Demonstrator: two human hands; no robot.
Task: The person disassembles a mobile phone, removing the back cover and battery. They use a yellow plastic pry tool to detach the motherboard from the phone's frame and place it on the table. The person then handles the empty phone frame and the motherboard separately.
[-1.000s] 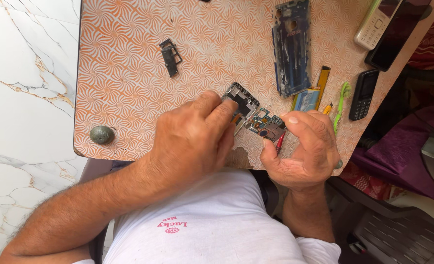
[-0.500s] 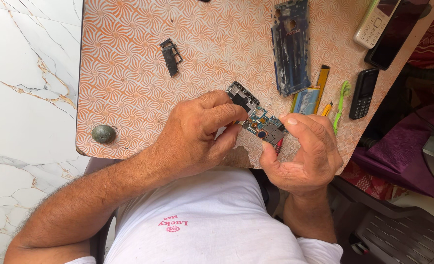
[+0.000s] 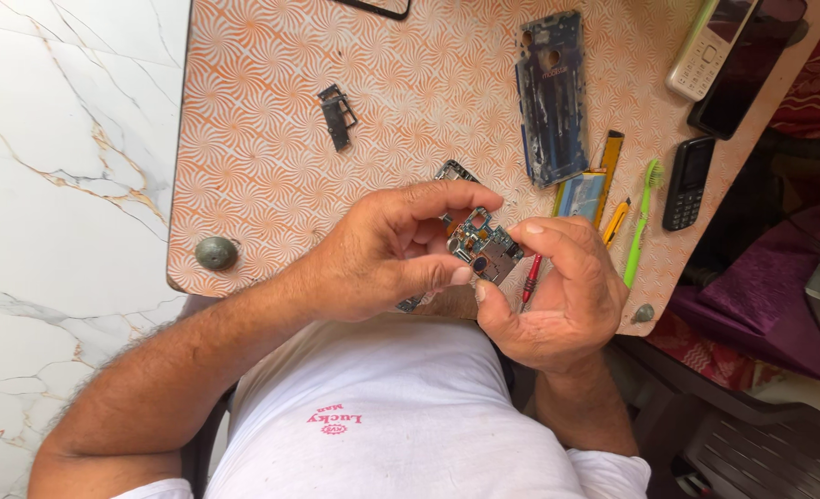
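Circuit board (image 3: 484, 248) sits pinched between both hands just above the near edge of the orange patterned surface (image 3: 262, 176), with open room toward the small black bracket (image 3: 337, 116) and the blue phone frame (image 3: 551, 97) farther off. Since a moment ago the board has turned more face-up. Left hand (image 3: 382, 254) curls narrowly around its left edge; right hand (image 3: 558, 296) grips its right corner, with a red screwdriver (image 3: 531, 277) tucked in.

A blue phone frame (image 3: 550, 97), green toothbrush (image 3: 642, 222), black keypad phone (image 3: 687, 183) and small black bracket (image 3: 337, 115) on the patterned table (image 3: 262, 185).

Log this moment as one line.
left hand: holds circuit board | right hand: holds board, red screwdriver | phone frame: on table
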